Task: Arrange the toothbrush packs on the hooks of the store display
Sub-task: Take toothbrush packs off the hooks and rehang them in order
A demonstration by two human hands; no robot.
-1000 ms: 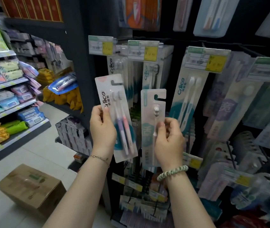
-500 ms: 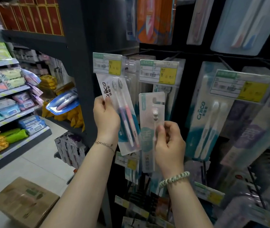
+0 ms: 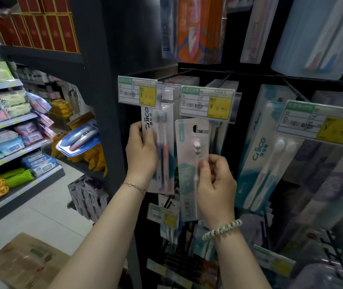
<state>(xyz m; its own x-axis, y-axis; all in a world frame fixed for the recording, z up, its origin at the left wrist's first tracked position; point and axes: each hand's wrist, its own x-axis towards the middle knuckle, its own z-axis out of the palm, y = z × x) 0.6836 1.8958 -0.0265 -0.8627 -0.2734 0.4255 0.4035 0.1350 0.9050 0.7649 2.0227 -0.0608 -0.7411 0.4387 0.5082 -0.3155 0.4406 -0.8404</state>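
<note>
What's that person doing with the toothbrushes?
A person is stocking a shop rack. The left hand holds a two-brush pack up against the rack, its top hidden behind a price tag. The right hand pinches a second pack just below the next tag, its hanging hole free.

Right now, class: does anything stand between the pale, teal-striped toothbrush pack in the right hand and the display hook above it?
Yes. A green-and-yellow price label hangs directly above the pale toothbrush pack held by the right hand, hiding the hook's tip; the pack's hanging slot sits just below it.
</note>
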